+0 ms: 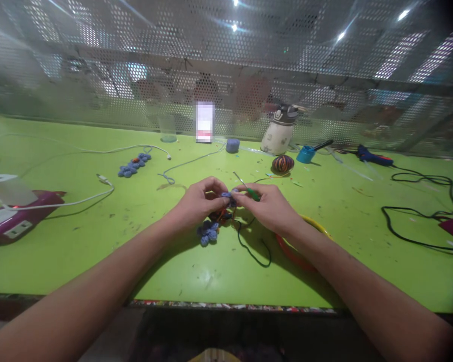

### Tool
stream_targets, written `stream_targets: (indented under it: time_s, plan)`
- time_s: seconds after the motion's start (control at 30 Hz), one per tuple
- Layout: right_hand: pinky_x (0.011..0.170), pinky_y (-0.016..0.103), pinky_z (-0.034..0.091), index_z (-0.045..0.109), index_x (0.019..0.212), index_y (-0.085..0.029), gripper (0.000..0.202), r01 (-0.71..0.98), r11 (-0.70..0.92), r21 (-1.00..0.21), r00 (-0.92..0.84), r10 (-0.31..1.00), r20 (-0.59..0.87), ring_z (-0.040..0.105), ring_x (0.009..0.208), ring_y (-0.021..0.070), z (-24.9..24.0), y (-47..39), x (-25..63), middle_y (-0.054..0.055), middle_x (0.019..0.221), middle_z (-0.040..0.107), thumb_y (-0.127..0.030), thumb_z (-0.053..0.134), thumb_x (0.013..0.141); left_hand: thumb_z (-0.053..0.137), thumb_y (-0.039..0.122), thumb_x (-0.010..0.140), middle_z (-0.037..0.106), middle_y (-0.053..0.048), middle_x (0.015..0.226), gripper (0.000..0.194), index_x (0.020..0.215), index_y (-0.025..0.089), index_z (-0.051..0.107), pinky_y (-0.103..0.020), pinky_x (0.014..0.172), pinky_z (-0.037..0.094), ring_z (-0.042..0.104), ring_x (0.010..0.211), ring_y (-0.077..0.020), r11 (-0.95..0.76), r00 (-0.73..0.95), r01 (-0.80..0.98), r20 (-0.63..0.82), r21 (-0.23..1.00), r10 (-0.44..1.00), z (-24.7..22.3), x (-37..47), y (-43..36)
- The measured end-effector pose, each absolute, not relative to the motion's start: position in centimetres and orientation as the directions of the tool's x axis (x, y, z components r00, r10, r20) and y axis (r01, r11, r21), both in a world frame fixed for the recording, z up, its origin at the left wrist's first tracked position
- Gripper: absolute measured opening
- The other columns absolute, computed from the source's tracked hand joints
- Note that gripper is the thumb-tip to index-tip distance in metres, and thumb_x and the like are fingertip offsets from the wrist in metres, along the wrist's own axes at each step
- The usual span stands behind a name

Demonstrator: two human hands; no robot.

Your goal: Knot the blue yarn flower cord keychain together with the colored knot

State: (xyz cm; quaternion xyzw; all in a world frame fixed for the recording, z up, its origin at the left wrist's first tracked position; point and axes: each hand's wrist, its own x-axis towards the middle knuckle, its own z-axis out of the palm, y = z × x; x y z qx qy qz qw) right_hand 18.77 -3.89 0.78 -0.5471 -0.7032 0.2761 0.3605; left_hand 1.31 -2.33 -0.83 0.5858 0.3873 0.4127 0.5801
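My left hand [198, 201] pinches a small blue-purple crochet piece [225, 194] between thumb and fingers. Opposite it, my right hand [270, 203] grips the same piece by its edge while also holding a crochet hook [253, 194] with a green handle, its metal tip pointing up and left. Below the fingers hangs a blue crochet flower [207, 233], joined to darker multicoloured yarn work partly hidden by my hands. A dark yarn tail [254, 254] curls on the green table [166, 271]. Orange yarn runs from near my right hand to a multicoloured yarn ball [283, 164].
A strip of blue flowers [135, 165] lies left, near white cables and a purple power strip [26, 213]. Behind stand a phone [204, 122], a blue yarn ball [232, 146] and a jug [278, 131]. A glue gun [373, 156] lies right; a red-yellow ring [317, 226] is under my right forearm.
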Motion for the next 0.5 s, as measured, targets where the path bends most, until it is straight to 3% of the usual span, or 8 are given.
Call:
stream_targets:
  time_s: [0.13, 0.3, 0.4, 0.5]
  plan:
    - [0.063, 0.028, 0.046, 0.072, 0.083, -0.013, 0.025, 0.460, 0.200, -0.865, -0.156, 0.977, 0.142, 0.061, 0.065, 0.0159, -0.3, -3.4, 18.5, 0.005, 0.074, 0.070, -0.036, 0.062, 0.080, 0.073, 0.016, 0.072, 0.062, -0.002, 0.078, 0.018, 0.084, 0.015, 0.058, -0.023, 0.059, 0.049, 0.061, 0.067, -0.0116, -0.021, 0.368, -0.066, 0.044, 0.998, 0.929, -0.9, 1.2, -2.2]
    - [0.065, 0.029, 0.047, 0.072, 0.081, -0.013, 0.025, 0.311, 0.148, -0.939, -0.101, 0.987, 0.122, 0.059, 0.065, 0.0143, -0.6, -3.2, 18.4, 0.006, 0.077, 0.071, -0.037, 0.070, 0.073, 0.065, 0.018, 0.079, 0.065, -0.008, 0.086, 0.020, 0.097, 0.016, 0.057, -0.037, 0.067, 0.055, 0.065, 0.073, -0.0188, 0.186, 0.489, -0.228, -0.053, 0.956, 0.871, -0.9, 0.9, -2.3]
    - [0.065, 0.030, 0.047, 0.072, 0.078, -0.014, 0.026, 0.274, 0.149, -0.950, -0.086, 0.988, 0.130, 0.059, 0.065, 0.0144, -0.5, -3.2, 18.2, 0.006, 0.075, 0.070, -0.038, 0.073, 0.071, 0.064, 0.018, 0.080, 0.067, -0.010, 0.085, 0.020, 0.098, 0.015, 0.057, -0.041, 0.067, 0.056, 0.066, 0.071, -0.0209, 0.242, 0.527, -0.208, -0.099, 0.948, 0.844, -0.9, 1.0, -2.4]
    - [0.065, 0.031, 0.047, 0.071, 0.076, -0.014, 0.024, 0.308, 0.175, -0.935, -0.062, 0.984, 0.164, 0.059, 0.064, 0.0146, -0.5, -3.2, 18.2, 0.005, 0.074, 0.070, -0.037, 0.072, 0.072, 0.070, 0.014, 0.075, 0.067, -0.010, 0.085, 0.032, 0.104, 0.015, 0.057, -0.038, 0.069, 0.056, 0.068, 0.074, -0.0217, 0.237, 0.552, -0.158, -0.113, 0.958, 0.826, -1.0, 1.1, -2.4]
